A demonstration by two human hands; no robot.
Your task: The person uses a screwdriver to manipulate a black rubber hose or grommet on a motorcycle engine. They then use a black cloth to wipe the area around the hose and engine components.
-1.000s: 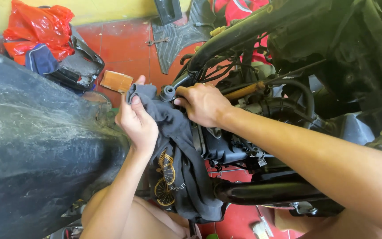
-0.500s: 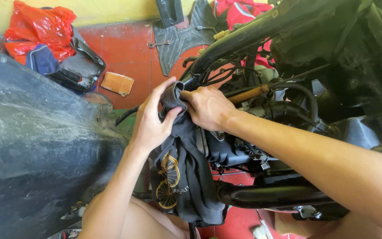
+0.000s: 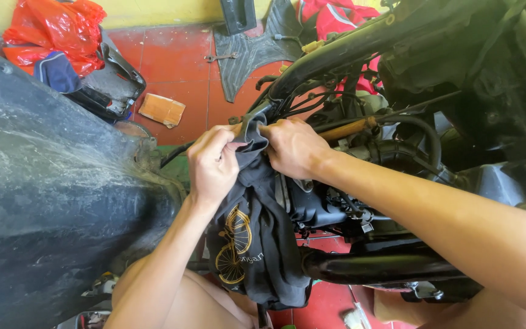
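a flat orange-brown cardboard package (image 3: 162, 110) is lying on the red tiled floor (image 3: 178, 58), upper left. a crumpled red plastic bag (image 3: 53, 27) is sitting beyond it, by the yellow wall (image 3: 153, 12).

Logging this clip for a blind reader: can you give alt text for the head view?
Both hands, left hand and right hand, grip a dark cloth bunched against a motorcycle frame tube. Red floor tiles behind hold a red plastic bag and a small cardboard box.
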